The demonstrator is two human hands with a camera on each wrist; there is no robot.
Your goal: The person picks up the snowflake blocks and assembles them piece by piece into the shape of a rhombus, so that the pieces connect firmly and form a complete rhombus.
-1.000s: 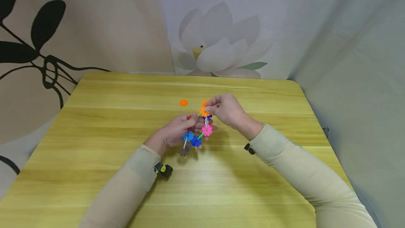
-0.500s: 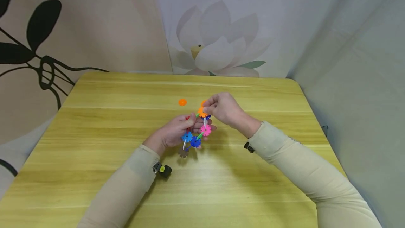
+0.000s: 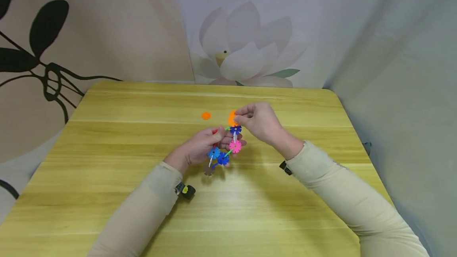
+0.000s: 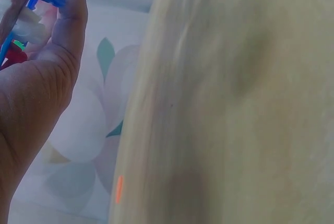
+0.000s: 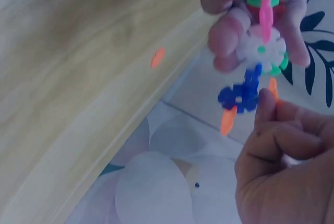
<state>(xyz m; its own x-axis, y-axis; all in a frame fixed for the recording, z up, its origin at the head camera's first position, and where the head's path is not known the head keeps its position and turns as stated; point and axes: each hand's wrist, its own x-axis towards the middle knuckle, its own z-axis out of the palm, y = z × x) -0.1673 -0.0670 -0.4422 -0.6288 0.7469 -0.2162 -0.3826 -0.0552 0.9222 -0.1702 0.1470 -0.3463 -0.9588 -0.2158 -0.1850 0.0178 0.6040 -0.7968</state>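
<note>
In the head view my left hand (image 3: 203, 146), thumb on top, grips a chain of slotted plastic snowflake discs above the table. The chain includes a pink disc (image 3: 235, 146), a light blue disc (image 3: 214, 153), a blue disc (image 3: 223, 158) and a clear greyish disc (image 3: 208, 170). A dark blue disc (image 3: 235, 129) is at its far end; in the right wrist view an orange disc (image 5: 228, 121) sits against that blue part. My right hand (image 3: 262, 124) pinches another orange disc (image 5: 274, 89) between thumb and forefinger, close beside the chain. Whether the two touch is unclear.
One loose orange disc (image 3: 206, 116) lies on the wooden table (image 3: 143, 209), to the left of the hands. Behind the table's far edge hangs a cloth (image 3: 250, 31) with a flower print. A pale wall (image 3: 403, 90) borders the right side.
My right hand has shifted slightly right and up with its orange disc, uncovering the dark blue disc. The left hand keeps its hold on the chain, almost unmoved.
</note>
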